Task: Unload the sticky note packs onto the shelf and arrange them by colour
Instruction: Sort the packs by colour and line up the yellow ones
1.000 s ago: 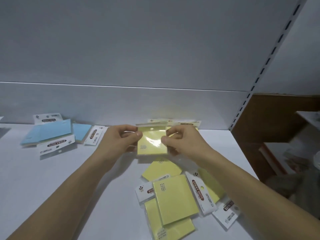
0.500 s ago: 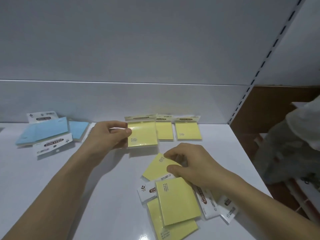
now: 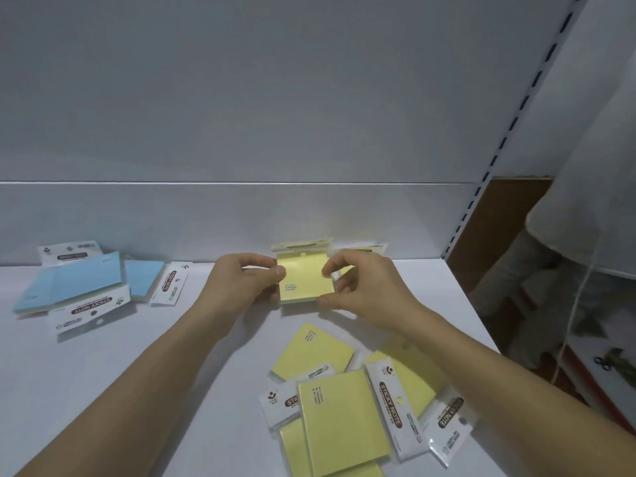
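Note:
A yellow sticky note pack (image 3: 304, 280) stands near the back of the white shelf (image 3: 137, 373). My left hand (image 3: 241, 284) pinches its left edge and my right hand (image 3: 361, 287) pinches its right edge. More yellow packs (image 3: 361, 251) lie behind it against the back wall, mostly hidden by my hands. A loose pile of yellow packs (image 3: 340, 421) lies at the front right of the shelf. Blue packs (image 3: 79, 284) lie in a heap at the back left.
The shelf's back panel (image 3: 241, 215) rises right behind the packs. A slotted upright (image 3: 488, 166) marks the shelf's right end. Beyond it stands another person (image 3: 585, 235) beside a wooden unit.
My right hand left the front pile and went back up to the yellow pack that my left hand holds. Both hands and the pack have shifted right, in front of the back row.

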Motion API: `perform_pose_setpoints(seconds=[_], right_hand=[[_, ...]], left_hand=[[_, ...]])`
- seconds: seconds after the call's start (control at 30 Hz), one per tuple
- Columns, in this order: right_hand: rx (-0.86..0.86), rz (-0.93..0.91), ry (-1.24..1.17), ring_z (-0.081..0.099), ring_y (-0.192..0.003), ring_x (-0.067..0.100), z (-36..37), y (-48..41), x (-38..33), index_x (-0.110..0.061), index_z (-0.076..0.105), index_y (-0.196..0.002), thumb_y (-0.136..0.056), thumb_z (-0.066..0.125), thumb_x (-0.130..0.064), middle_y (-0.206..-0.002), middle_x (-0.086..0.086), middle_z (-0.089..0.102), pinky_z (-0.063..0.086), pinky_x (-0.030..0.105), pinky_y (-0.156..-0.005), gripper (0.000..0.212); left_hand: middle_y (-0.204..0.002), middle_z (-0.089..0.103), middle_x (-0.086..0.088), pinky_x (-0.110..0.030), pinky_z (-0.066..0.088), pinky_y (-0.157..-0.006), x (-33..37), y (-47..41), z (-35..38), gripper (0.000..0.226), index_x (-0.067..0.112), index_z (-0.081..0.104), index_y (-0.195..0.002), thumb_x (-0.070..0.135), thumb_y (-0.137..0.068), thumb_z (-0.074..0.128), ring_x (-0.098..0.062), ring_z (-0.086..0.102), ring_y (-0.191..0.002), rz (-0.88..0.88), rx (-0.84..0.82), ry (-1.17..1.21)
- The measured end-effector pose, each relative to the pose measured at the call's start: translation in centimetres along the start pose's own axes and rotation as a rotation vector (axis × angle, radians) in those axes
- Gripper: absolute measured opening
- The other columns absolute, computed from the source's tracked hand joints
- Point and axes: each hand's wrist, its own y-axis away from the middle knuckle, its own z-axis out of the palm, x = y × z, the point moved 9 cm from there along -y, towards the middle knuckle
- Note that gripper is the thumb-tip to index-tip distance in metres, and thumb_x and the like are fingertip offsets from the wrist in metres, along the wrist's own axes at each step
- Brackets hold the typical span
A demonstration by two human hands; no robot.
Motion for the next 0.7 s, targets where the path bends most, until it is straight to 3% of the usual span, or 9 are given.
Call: perform_pose_setpoints(seconds=[0.07, 0.2, 0.33, 0.4, 0.47, 0.57, 0.7], right_hand=[[0.051, 0.006, 0.036, 0.066, -0.07, 0.006, -0.2, -0.9, 0.3, -0.027, 0.072, -0.096, -0.07, 0.094, -0.027, -0.085, -0.016, 0.068, 0.048, 0.012, -0.064, 0.034], [0.095, -0.007, 0.094, 0.063, -0.073, 0.0, 0.2, -1.3, 0.9, -0.025, 0.074, -0.095, -0.074, 0.09, -0.034, -0.088, -0.013, 0.07, 0.047, 0.01, -0.063, 0.028], [0.172, -0.022, 0.157, 0.058, -0.073, -0.006, 0.4, -0.9, 0.9, -0.03, 0.067, -0.088, -0.072, 0.082, -0.038, -0.078, -0.017, 0.06, 0.037, 0.01, -0.058, 0.023], [0.191, -0.03, 0.174, 0.056, -0.077, -0.006, 0.6, -0.6, 1.0, -0.031, 0.066, -0.089, -0.074, 0.079, -0.041, -0.082, -0.018, 0.058, 0.036, 0.012, -0.061, 0.022], [0.194, -0.04, 0.168, 0.055, -0.083, -0.008, 0.7, -0.4, 1.1, -0.032, 0.067, -0.092, -0.077, 0.077, -0.042, -0.087, -0.02, 0.058, 0.037, 0.01, -0.063, 0.021], [0.174, -0.047, 0.189, 0.052, -0.091, -0.006, 0.9, -0.3, 1.1, -0.032, 0.069, -0.096, -0.077, 0.076, -0.04, -0.092, -0.022, 0.057, 0.038, 0.008, -0.067, 0.022], [0.096, -0.036, 0.247, 0.052, -0.093, 0.002, 0.7, -0.5, 1.3, -0.031, 0.07, -0.108, -0.081, 0.076, -0.033, -0.095, -0.018, 0.063, 0.039, 0.013, -0.073, 0.028]], left_hand=[[-0.08, 0.078, -0.013, -0.041, 0.063, -0.071, 0.1, -0.7, -0.1, 0.021, 0.012, 0.071, -0.1, 0.02, -0.083, 0.082, -0.025, 0.073, -0.065, 0.022, 0.088, -0.102], [-0.077, 0.076, 0.009, -0.037, 0.059, -0.073, 1.1, -0.8, 0.1, 0.027, 0.025, 0.072, -0.1, 0.046, -0.083, 0.074, -0.011, 0.072, -0.072, 0.169, 0.2, -0.495], [-0.092, 0.071, 0.02, -0.023, 0.05, -0.065, 1.6, -0.4, 1.6, 0.046, 0.031, 0.07, -0.118, 0.056, -0.08, 0.075, -0.001, 0.068, -0.074, 0.247, 0.069, -0.641], [-0.083, 0.068, 0.026, -0.014, 0.044, -0.057, 2.2, 0.1, 2.5, 0.04, 0.044, 0.068, -0.112, 0.052, -0.075, 0.079, -0.001, 0.065, -0.064, 0.318, -0.036, -0.707], [-0.09, 0.068, 0.033, -0.014, 0.047, -0.056, 2.6, 0.6, 2.7, 0.04, 0.054, 0.064, -0.104, 0.04, -0.071, 0.081, -0.002, 0.066, -0.064, 0.366, -0.078, -0.716], [-0.093, 0.07, 0.031, -0.019, 0.054, -0.063, 2.7, 0.7, 2.1, 0.041, 0.047, 0.068, -0.104, 0.027, -0.072, 0.084, 0.001, 0.068, -0.07, 0.391, -0.016, -0.726], [-0.079, 0.069, 0.022, -0.014, 0.047, -0.063, 2.3, 0.8, 1.8, 0.034, 0.033, 0.073, -0.108, 0.031, -0.076, 0.085, 0.01, 0.064, -0.075, 0.391, 0.039, -0.772]])
